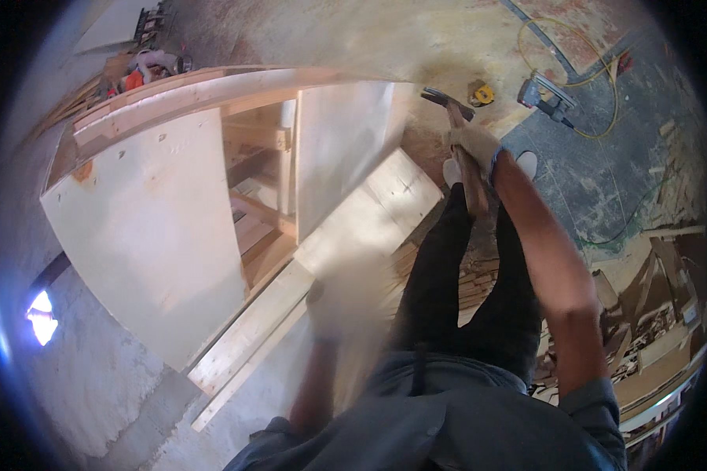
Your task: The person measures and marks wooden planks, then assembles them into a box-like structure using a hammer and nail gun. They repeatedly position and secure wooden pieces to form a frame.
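My right hand (473,144), in a pale glove, is closed around the wooden handle of a hammer (448,104). The hammer's dark head points away from me and the handle hangs down beside my leg. Motion smears my left hand (353,286), so its fingers cannot be read; it is over the near edge of a long pale board (369,208). That board lies along the side of a wooden frame with plywood panels (149,228). Between the panels, a gap shows inner crosspieces (259,208).
A yellow tape measure (483,95) lies on the floor past the hammer. Further right sits a nail gun (548,98) with a yellow hose (614,86). Wood scraps (652,314) pile up at the right. A power saw (155,64) is at the far left.
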`<state>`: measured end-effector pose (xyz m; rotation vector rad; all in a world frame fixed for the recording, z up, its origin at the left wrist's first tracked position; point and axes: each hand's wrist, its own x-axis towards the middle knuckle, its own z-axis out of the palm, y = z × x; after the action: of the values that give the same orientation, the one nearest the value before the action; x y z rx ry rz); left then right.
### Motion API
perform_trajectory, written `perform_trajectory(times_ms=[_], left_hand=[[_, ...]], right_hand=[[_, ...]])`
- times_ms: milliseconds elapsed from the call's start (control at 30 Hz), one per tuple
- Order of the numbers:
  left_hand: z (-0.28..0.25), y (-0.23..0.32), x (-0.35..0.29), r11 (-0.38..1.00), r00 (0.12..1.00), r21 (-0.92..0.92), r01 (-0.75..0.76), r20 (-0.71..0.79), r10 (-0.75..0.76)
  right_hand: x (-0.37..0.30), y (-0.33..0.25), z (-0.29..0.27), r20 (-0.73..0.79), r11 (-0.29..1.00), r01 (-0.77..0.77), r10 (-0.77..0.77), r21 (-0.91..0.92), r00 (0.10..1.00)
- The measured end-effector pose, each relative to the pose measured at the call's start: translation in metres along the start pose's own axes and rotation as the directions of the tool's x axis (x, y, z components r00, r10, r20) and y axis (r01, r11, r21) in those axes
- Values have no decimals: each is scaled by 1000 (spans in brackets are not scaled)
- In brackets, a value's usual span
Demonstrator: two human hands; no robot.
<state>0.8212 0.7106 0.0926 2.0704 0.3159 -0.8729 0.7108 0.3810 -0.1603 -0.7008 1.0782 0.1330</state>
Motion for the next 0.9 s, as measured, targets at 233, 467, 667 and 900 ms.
perform_trajectory(times_ms=[233,467,667,900], left_hand=[[11,-10,0,987,983,103,-122,150,106],[78,3,-21,992,992,-125,29,125,-13],[172,16,-48,964,958,-265,-6,276,82],[300,18,-95,413,437,235,-880,741,510]], right_hand=[[27,-70,-38,-49,950,237,-232,204,971],[-67,-45,-72,-256,677,433,-670,-595,697],[-190,37,-46,-375,852,524,-476,28,795],[-301,-40,-114,-644,910,408,-271,71,716]])
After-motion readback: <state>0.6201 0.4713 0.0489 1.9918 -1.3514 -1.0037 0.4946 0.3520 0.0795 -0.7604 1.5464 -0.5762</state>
